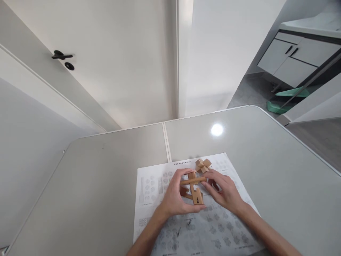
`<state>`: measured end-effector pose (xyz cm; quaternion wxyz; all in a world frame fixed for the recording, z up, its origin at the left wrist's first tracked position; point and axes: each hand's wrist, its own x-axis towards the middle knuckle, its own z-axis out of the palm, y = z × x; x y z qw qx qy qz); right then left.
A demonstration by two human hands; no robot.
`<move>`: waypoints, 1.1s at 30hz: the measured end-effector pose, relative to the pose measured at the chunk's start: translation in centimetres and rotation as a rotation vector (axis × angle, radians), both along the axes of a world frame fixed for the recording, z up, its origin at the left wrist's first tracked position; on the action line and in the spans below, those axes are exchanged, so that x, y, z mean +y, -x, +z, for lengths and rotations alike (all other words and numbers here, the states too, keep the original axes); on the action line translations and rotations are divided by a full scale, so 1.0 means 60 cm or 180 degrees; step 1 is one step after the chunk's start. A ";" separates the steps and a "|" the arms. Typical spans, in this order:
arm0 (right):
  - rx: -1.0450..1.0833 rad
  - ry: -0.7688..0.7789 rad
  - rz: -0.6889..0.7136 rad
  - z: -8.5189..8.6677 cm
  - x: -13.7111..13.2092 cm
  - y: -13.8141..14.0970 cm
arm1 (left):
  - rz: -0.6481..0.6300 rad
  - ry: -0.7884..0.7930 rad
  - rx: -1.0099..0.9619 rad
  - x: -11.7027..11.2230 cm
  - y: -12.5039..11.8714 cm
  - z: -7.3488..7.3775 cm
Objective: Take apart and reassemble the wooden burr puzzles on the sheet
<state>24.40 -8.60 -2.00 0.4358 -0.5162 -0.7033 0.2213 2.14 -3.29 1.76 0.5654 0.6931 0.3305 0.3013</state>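
A notched wooden puzzle block [197, 196] with a black mark on its near end stands in the grip of my left hand [176, 195], thumb below and fingers above. Across it lies a thin wooden stick [192, 181], whose right end my right hand [223, 188] pinches between thumb and fingers. Behind the block, partly covered, shows another notched wooden piece [184, 192]; whether it is joined to the block I cannot tell. Just beyond my right fingers, an interlocked wooden burr puzzle [203, 165] sits on the printed sheet [149, 220].
The sheet, covered with small puzzle drawings, lies on a grey table [101, 192] with a seam across it. A white door [119, 53] with a black handle [61, 56] rises behind. At right are a white cabinet [290, 57] and a green bin [274, 107].
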 end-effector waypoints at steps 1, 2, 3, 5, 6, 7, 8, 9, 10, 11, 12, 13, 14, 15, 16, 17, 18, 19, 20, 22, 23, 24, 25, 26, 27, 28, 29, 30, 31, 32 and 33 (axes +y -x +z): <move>-0.0031 -0.0022 -0.0018 0.001 0.001 0.000 | -0.0017 -0.0037 -0.0014 0.000 0.000 -0.002; -0.0064 -0.0047 -0.0033 0.003 0.002 0.000 | -0.0034 -0.0086 -0.0031 0.000 0.000 -0.003; -0.0095 -0.0080 -0.0047 0.004 0.003 0.000 | -0.0058 -0.0144 -0.0044 0.000 0.000 -0.005; -0.0142 -0.0154 -0.0103 0.005 0.005 -0.001 | -0.0121 -0.0255 -0.0039 0.001 0.000 -0.007; -0.0163 -0.0185 -0.0140 0.006 0.006 -0.001 | -0.0158 -0.0291 -0.0015 0.001 0.000 -0.007; -0.0189 -0.0209 -0.0183 0.006 0.006 -0.001 | -0.0196 -0.0308 0.0027 0.001 0.000 -0.007; -0.0222 -0.0233 -0.0224 0.006 0.006 -0.001 | -0.0232 -0.0312 0.0074 0.001 0.000 -0.006; -0.0258 -0.0253 -0.0257 0.006 0.006 -0.001 | -0.0258 -0.0316 0.0114 0.000 0.000 -0.006; -0.0286 -0.0272 -0.0288 0.006 0.006 -0.001 | -0.0274 -0.0326 0.0149 0.000 0.000 -0.006; -0.0301 -0.0292 -0.0321 0.006 0.006 -0.001 | -0.0284 -0.0360 0.0177 0.000 0.000 -0.006; -0.0297 -0.0301 -0.0340 0.006 0.006 0.000 | -0.0293 -0.0433 0.0197 0.000 -0.001 -0.008; -0.0270 -0.0300 -0.0340 0.006 0.006 0.000 | -0.0301 -0.0557 0.0210 0.000 -0.001 -0.010; -0.0227 -0.0293 -0.0322 0.006 0.006 0.000 | -0.0308 -0.0730 0.0225 0.001 -0.002 -0.014; -0.0181 -0.0281 -0.0294 0.006 0.005 0.000 | -0.0307 -0.0955 0.0244 0.002 -0.004 -0.019; -0.0141 -0.0275 -0.0252 0.007 0.005 0.001 | -0.0292 -0.1237 0.0259 0.003 -0.005 -0.023; -0.0112 -0.0273 -0.0213 0.007 0.005 0.001 | -0.0262 -0.1549 0.0281 0.004 -0.006 -0.028; -0.0101 -0.0275 -0.0180 0.008 0.005 0.002 | -0.0223 -0.1860 0.0327 0.005 -0.007 -0.032; -0.0100 -0.0285 -0.0165 0.009 0.004 0.003 | -0.0177 -0.2156 0.0394 0.006 -0.008 -0.035; -0.0103 -0.0296 -0.0151 0.010 0.004 0.004 | -0.0145 -0.2423 0.0483 0.006 -0.009 -0.036; -0.0105 -0.0318 -0.0137 0.011 0.003 0.005 | -0.0122 -0.2824 0.0698 0.006 -0.009 -0.036; -0.0100 -0.0328 -0.0141 0.012 0.003 0.005 | -0.0126 -0.2967 0.0795 0.005 -0.009 -0.035; -0.0094 -0.0340 -0.0149 0.013 0.002 0.006 | -0.0138 -0.3088 0.0866 0.005 -0.009 -0.034; -0.0094 -0.0351 -0.0163 0.013 0.002 0.006 | -0.0148 -0.3183 0.0912 0.004 -0.009 -0.033; -0.0105 -0.0358 -0.0179 0.013 0.002 0.006 | -0.0155 -0.3253 0.0938 0.003 -0.009 -0.032; -0.0123 -0.0365 -0.0202 0.012 0.001 0.006 | -0.0148 -0.3305 0.0942 0.002 -0.009 -0.032; -0.0147 -0.0371 -0.0216 0.011 0.001 0.006 | -0.0147 -0.3347 0.0938 0.002 -0.009 -0.032; -0.0168 -0.0374 -0.0221 0.010 0.001 0.006 | -0.0144 -0.3377 0.0931 0.001 -0.009 -0.033; -0.0177 -0.0378 -0.0219 0.009 0.000 0.007 | -0.0149 -0.3402 0.0928 0.001 -0.009 -0.034; -0.0173 -0.0381 -0.0216 0.007 -0.001 0.008 | -0.0158 -0.3420 0.0929 0.001 -0.009 -0.035; -0.0166 -0.0389 -0.0209 0.006 -0.001 0.008 | -0.0172 -0.3429 0.0927 0.000 -0.009 -0.036; -0.0159 -0.0402 -0.0206 0.006 -0.002 0.009 | -0.0188 -0.3428 0.0922 0.000 -0.009 -0.037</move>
